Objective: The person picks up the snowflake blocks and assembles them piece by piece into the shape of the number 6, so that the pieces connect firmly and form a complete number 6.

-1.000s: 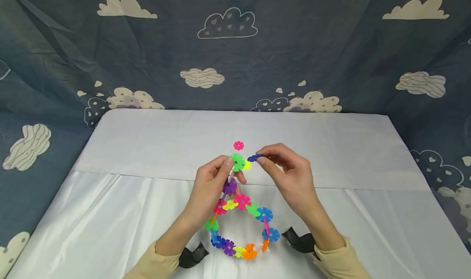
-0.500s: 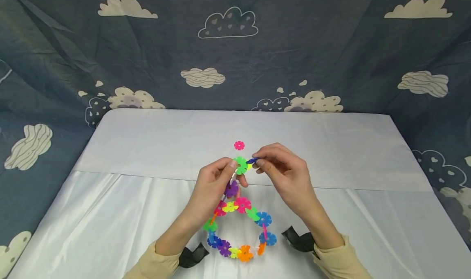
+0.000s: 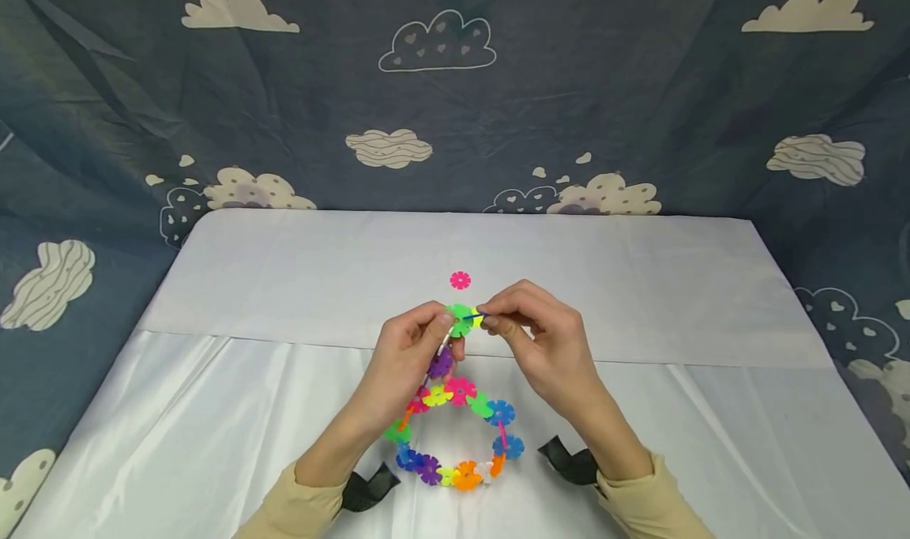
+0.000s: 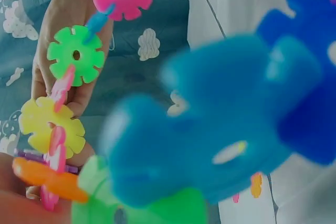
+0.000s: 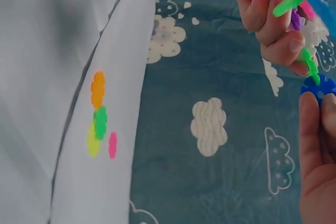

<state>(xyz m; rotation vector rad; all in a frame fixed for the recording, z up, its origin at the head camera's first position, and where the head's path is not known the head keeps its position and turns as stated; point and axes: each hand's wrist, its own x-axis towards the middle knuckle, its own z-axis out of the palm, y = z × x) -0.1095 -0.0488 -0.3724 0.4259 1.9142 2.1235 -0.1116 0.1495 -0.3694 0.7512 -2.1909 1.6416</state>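
Note:
In the head view my left hand (image 3: 407, 359) pinches a green flower-shaped notched disc (image 3: 458, 321). This disc tops a chain of interlocking discs (image 3: 465, 476) in several colours, which hangs in a loop below the hands. Between thumb and fingertips my right hand (image 3: 546, 341) holds a dark blue notched disc (image 5: 318, 86), turned edge-on to the head camera. Its edge meets the green disc's rim; how deep it sits in a notch I cannot tell. Close to the left wrist camera, a blurred light blue disc (image 4: 210, 129) of the chain covers much of the view.
On the white-covered table (image 3: 640, 286) lies a loose pink disc (image 3: 460, 280). The right wrist view also shows loose orange (image 5: 98, 89), green (image 5: 101, 123) and yellow (image 5: 93, 139) discs there. Black straps (image 3: 370, 488) hang by both wrists. A dark cloud-print cloth (image 3: 455, 112) stands behind.
My right hand has moved left and slightly down, bringing the dark blue disc from apart to against the green disc. The hanging chain has swung slightly left.

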